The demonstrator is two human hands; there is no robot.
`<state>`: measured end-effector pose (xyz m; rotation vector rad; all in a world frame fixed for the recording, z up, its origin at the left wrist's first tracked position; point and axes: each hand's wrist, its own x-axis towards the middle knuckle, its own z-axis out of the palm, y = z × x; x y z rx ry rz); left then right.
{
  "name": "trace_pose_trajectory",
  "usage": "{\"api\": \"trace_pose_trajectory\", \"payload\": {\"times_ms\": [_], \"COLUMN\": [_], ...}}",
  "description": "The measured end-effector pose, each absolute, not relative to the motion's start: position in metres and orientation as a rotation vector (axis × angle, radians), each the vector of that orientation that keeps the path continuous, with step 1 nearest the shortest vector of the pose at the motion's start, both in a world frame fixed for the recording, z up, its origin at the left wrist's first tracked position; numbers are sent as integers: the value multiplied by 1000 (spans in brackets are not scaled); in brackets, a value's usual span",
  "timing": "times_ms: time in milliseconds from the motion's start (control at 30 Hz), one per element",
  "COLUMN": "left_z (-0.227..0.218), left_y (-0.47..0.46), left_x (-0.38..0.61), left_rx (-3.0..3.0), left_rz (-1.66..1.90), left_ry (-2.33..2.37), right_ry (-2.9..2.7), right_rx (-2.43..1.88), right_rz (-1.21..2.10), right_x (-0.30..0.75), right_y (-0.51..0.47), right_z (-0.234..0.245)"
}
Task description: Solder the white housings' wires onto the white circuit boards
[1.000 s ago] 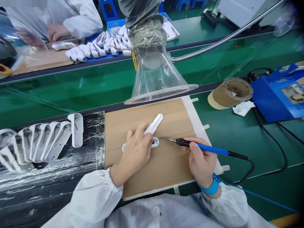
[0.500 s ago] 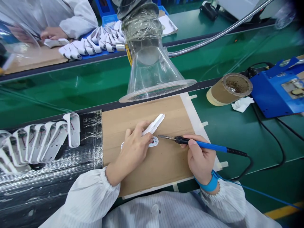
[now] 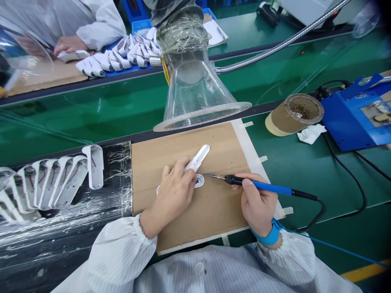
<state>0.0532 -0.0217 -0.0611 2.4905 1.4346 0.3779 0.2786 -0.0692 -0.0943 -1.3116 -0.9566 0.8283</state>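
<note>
My left hand [image 3: 175,191] is closed over a white plastic housing [image 3: 200,158] on the cardboard sheet [image 3: 220,215]. One long arm of the housing sticks out past my fingers toward the upper right. Its other rounded end, with small wires inside, shows beside my fingertips, and my palm hides the middle. In my right hand [image 3: 258,203] is a soldering iron [image 3: 259,185] with a blue handle, gripped like a pen. The iron's tip points left and lies very close to the housing's wired end; whether they touch I cannot tell.
More white housings [image 3: 71,183] stand in a row on black wrapped film at left. A clear fume hood [image 3: 195,93] hangs above the cardboard. At right are a brown pot [image 3: 293,114], white tissue [image 3: 311,133] and a blue soldering stand [image 3: 354,118]. Across the partition, a person's hand [image 3: 70,44] touches a white part.
My left hand has turned the housing slightly, so its long arm's end sits a little further left. The soldering iron and my right hand have hardly moved.
</note>
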Motion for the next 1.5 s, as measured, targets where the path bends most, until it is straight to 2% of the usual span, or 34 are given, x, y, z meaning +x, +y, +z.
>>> {"api": "trace_pose_trajectory", "payload": {"times_ms": [1500], "left_z": [-72], "left_y": [-27], "left_x": [58], "left_rx": [2736], "left_rz": [476], "left_ry": [1479], "right_ry": [-985], "right_rx": [-1420], "right_rz": [793], "right_x": [279], "right_y": [-70], "right_z": [-96]}}
